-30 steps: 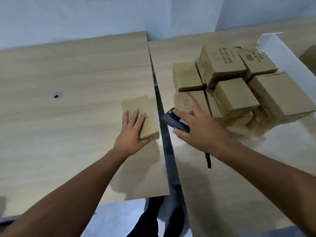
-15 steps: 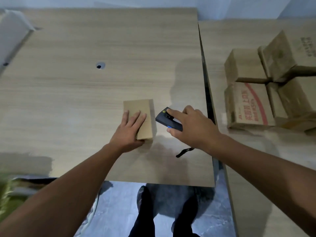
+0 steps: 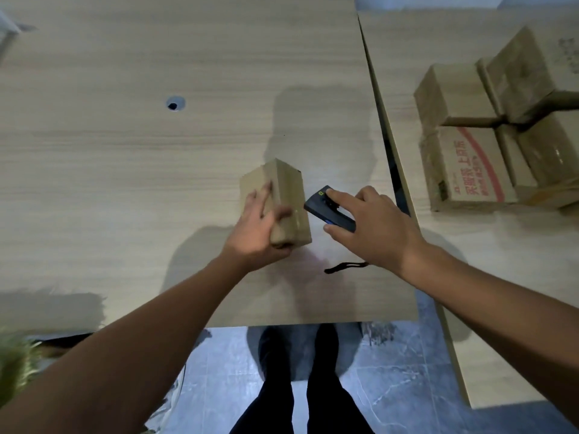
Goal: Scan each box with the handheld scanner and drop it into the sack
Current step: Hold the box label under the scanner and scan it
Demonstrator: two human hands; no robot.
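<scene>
A small brown cardboard box (image 3: pixel 289 195) is tilted up on its edge on the left table, and my left hand (image 3: pixel 258 228) grips it from the near side, fingers over its top face and thumb under its near end. Just right of the box, my right hand (image 3: pixel 369 227) holds the dark handheld scanner (image 3: pixel 326 208), index finger on its top, nose toward the box. The scanner's black wrist strap (image 3: pixel 344 267) trails on the table below my wrist. A greenish blurred sack edge (image 3: pixel 15 364) shows at the lower left.
A stack of several cardboard boxes (image 3: pixel 501 136) stands on the right table, one with red print (image 3: pixel 466 164). A dark gap (image 3: pixel 388 145) separates the two tables. A cable hole (image 3: pixel 174 104) lies in the left table. My legs and shoes (image 3: pixel 297 386) stand at the table's front edge.
My left hand has tipped the box up from lying flat and now grips it. The view has shifted left and down; the scanner stays beside the box.
</scene>
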